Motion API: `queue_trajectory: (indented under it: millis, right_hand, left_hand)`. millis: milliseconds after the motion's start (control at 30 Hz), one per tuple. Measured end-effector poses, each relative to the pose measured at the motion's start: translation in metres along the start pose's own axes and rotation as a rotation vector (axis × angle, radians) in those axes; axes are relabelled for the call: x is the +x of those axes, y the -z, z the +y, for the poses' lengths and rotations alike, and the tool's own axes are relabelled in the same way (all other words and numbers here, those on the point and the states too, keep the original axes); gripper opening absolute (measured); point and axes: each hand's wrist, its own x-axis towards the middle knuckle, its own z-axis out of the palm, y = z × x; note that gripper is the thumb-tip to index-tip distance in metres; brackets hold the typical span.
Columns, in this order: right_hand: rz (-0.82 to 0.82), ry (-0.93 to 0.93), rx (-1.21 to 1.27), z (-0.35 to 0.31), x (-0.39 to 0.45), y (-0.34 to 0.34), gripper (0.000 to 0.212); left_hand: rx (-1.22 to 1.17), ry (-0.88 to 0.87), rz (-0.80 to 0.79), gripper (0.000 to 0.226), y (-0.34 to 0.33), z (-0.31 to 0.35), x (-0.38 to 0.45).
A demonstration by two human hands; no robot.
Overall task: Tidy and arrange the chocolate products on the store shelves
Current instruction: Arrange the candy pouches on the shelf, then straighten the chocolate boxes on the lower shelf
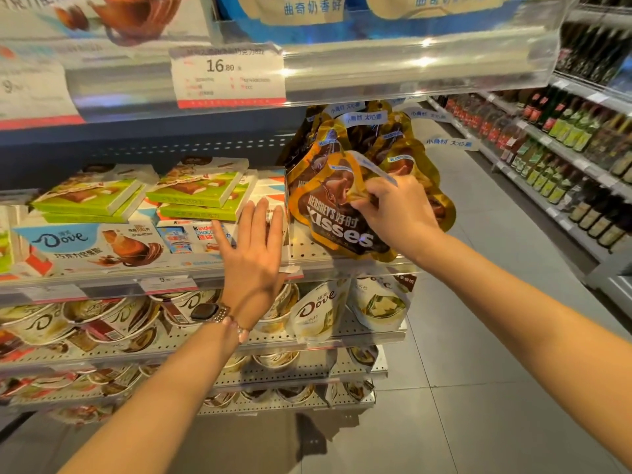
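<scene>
A brown and gold Hershey's Kisses bag stands at the front of a row of like bags on the right end of the middle shelf. My right hand pinches its upper right edge. My left hand is flat with fingers spread, pressed against the stacked Kinder boxes just left of the bag. Green chocolate boxes lie piled on top of that stack. A white Dove box lies further left.
The upper shelf's clear front rail with a 16.80 price tag hangs close above the bags. Dove tubs and white Dove pouches fill the shelf below. Across the tiled aisle, bottles line the right-hand shelves.
</scene>
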Motion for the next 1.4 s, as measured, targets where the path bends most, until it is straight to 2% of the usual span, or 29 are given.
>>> queue_trajectory:
  millis: [167, 367, 433, 533, 633, 700, 767, 867, 933, 1000, 1133, 1233, 1400]
  right_hand:
    - [-0.037, 0.037, 0.068, -0.001, 0.009, -0.009, 0.024]
    - [-0.056, 0.039, 0.156, -0.006, 0.016, -0.012, 0.039]
    - [-0.057, 0.017, 0.145, -0.004, 0.014, -0.016, 0.036]
    - [-0.002, -0.002, 0.215, 0.000, 0.008, -0.021, 0.019]
    - [0.037, -0.068, 0.416, 0.003, -0.004, -0.025, 0.042]
    - [0.116, -0.113, 0.542, 0.004, -0.015, -0.026, 0.036]
    - [0.249, -0.084, 0.559, 0.004, -0.025, -0.025, 0.035]
    - [0.326, 0.160, 0.496, -0.008, -0.034, -0.016, 0.021]
    - [0.268, 0.321, 0.460, -0.021, -0.030, -0.010, 0.013]
    - [0.144, 0.381, 0.434, -0.037, -0.022, -0.006, 0.015]
    - [-0.013, 0.301, 0.406, -0.080, -0.005, -0.009, 0.025]
    - [-0.056, 0.119, 0.388, -0.115, 0.014, -0.012, 0.026]
    - [-0.098, -0.100, 0.116, -0.154, 0.048, -0.015, 0.045]
  left_hand:
    - [-0.038, 0.024, -0.013, 0.096, 0.001, 0.001, 0.002]
    - [-0.073, 0.043, -0.057, 0.103, 0.000, 0.002, 0.002]
    - [-0.089, 0.043, -0.081, 0.110, 0.001, 0.002, 0.004]
    - [-0.085, 0.054, -0.103, 0.115, 0.002, 0.005, 0.005]
    - [-0.088, 0.057, -0.098, 0.113, 0.004, 0.007, 0.005]
    - [-0.096, 0.045, -0.103, 0.112, 0.007, 0.007, 0.004]
    - [-0.109, -0.001, -0.110, 0.111, 0.011, 0.005, 0.003]
    - [-0.195, -0.086, -0.100, 0.099, 0.019, -0.004, -0.005]
    - [-0.268, -0.129, -0.080, 0.087, 0.026, -0.011, -0.010]
    - [-0.310, -0.191, -0.014, 0.072, 0.035, -0.021, -0.013]
    - [-0.371, -0.203, 0.191, 0.032, 0.052, -0.061, -0.014]
    - [-0.400, -0.119, 0.290, 0.021, 0.058, -0.107, -0.016]
    - [-0.369, 0.108, 0.173, 0.022, 0.059, -0.176, -0.004]
